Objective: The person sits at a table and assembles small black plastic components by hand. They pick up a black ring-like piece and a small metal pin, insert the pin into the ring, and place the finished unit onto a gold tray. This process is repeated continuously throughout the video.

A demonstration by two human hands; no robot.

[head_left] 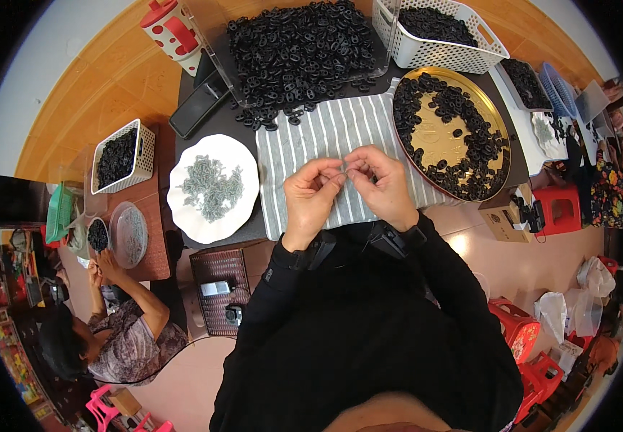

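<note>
My left hand point(313, 198) and my right hand point(383, 187) meet over a grey-and-white striped cloth point(282, 165). Thumb and fingers of each are pinched together, the tips almost touching. Whatever lies between them is tiny and mostly hidden by the fingers. To the left, a white scalloped plate point(189, 227) holds a heap of small grey pieces point(213, 187) that look like springs. On the right, a round gold tray point(434, 137) carries many small black oval plastic pieces point(470, 155). More black pieces with holes point(297, 50) fill a clear bin beyond the cloth.
A dark phone point(200, 104) and a red-dotted white mug point(174, 32) stand at the far left. A white perforated basket point(448, 54) is far right. A co-worker point(124, 338) sits left at a brown table point(154, 237). Below stands a woven basket point(218, 288); red stools point(516, 327) are right.
</note>
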